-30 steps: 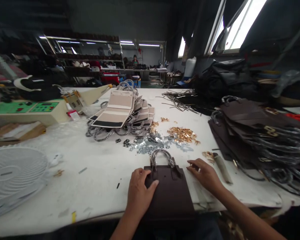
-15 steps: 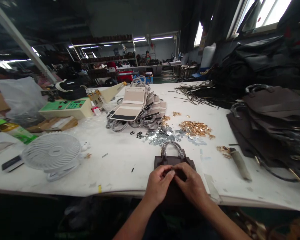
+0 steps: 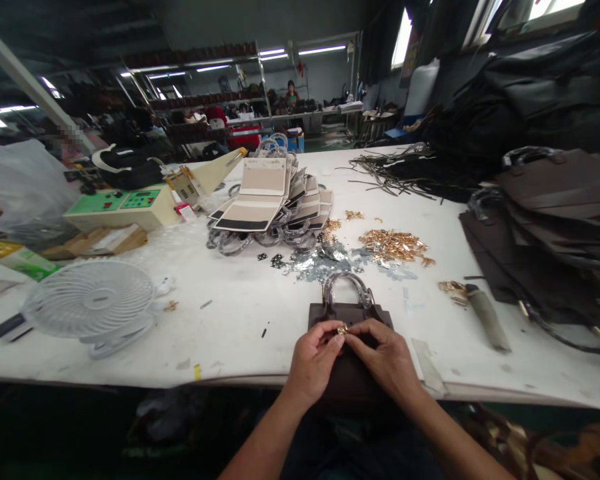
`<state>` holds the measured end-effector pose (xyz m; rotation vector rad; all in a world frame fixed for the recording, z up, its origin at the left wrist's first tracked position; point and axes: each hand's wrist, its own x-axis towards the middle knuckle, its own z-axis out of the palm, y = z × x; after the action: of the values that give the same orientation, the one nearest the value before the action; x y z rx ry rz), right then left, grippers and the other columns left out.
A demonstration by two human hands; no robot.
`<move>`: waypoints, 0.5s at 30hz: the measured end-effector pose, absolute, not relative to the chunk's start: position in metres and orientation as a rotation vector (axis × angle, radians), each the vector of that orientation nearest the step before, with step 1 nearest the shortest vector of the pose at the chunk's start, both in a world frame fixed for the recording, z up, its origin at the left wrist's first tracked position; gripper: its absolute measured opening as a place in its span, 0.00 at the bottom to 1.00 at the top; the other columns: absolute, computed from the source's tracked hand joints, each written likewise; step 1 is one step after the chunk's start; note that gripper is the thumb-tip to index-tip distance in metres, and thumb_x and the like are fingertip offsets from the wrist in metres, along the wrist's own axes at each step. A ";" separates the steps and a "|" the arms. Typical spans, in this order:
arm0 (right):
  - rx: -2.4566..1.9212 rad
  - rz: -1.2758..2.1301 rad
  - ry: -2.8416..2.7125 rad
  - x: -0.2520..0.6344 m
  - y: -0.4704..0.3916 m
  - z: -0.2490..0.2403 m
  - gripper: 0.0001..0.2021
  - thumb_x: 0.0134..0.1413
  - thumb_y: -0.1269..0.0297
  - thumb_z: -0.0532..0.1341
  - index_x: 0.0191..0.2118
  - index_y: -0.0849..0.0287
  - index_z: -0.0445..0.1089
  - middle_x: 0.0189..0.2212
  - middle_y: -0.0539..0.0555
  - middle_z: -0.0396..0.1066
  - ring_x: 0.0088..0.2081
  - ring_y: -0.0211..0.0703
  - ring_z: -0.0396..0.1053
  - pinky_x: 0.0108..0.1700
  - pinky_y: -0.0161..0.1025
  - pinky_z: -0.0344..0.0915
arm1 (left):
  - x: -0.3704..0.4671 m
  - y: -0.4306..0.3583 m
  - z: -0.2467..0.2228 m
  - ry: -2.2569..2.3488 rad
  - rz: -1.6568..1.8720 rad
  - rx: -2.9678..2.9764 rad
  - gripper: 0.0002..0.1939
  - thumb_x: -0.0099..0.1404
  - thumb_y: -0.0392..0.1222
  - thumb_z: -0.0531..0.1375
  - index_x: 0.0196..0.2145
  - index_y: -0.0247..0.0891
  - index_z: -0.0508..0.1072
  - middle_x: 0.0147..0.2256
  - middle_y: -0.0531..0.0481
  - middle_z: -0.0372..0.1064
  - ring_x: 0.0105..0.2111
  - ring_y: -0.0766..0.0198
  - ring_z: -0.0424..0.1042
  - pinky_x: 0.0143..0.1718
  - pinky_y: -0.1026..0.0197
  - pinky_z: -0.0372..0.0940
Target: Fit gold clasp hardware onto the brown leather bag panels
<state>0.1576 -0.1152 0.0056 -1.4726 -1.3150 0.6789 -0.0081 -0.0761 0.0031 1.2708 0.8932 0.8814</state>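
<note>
A small gold metal piece (image 3: 343, 329) is pinched between the fingertips of my left hand (image 3: 314, 363) and my right hand (image 3: 384, 357). Both hands are closed over a dark brown handbag panel (image 3: 347, 312), whose plastic-wrapped handles (image 3: 347, 283) point away from me. The panel's near part hangs down past the table edge, partly covered by my hands. Beyond the handles lie thin silver plates (image 3: 320, 262) and a heap of gold fittings (image 3: 394, 245).
Stacked beige panels (image 3: 263, 177) stand at the back centre. On the left are a white fan (image 3: 93, 297) and a green-topped machine (image 3: 123, 207). Dark bag pieces (image 3: 555, 193) and a wrapped tool (image 3: 487, 320) lie right. A person (image 3: 292, 97) is far behind.
The gold piece now shows between my fingertips, where it was hidden before. My view has shifted slightly, while both hands stay together over the panel.
</note>
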 end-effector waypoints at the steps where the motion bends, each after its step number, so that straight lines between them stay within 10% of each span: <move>1: -1.467 0.704 -1.314 0.159 -0.115 0.006 0.07 0.58 0.58 0.67 0.33 0.54 0.77 0.32 0.50 0.77 0.37 0.45 0.75 0.42 0.39 0.68 | -0.007 -0.077 0.003 0.896 0.881 1.279 0.17 0.67 0.49 0.64 0.49 0.38 0.76 0.46 0.45 0.78 0.43 0.58 0.77 0.45 0.60 0.73; 15: -1.250 0.664 -1.444 0.167 -0.117 0.006 0.08 0.62 0.62 0.64 0.31 0.55 0.73 0.30 0.50 0.73 0.34 0.42 0.71 0.39 0.39 0.68 | -0.004 -0.074 0.014 0.992 0.796 1.416 0.15 0.67 0.50 0.63 0.46 0.39 0.78 0.42 0.47 0.79 0.38 0.59 0.77 0.42 0.60 0.71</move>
<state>0.1674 -0.1167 0.0057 -1.2497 -1.4436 0.6637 -0.0040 -0.0743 0.0135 1.4160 0.9920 0.7962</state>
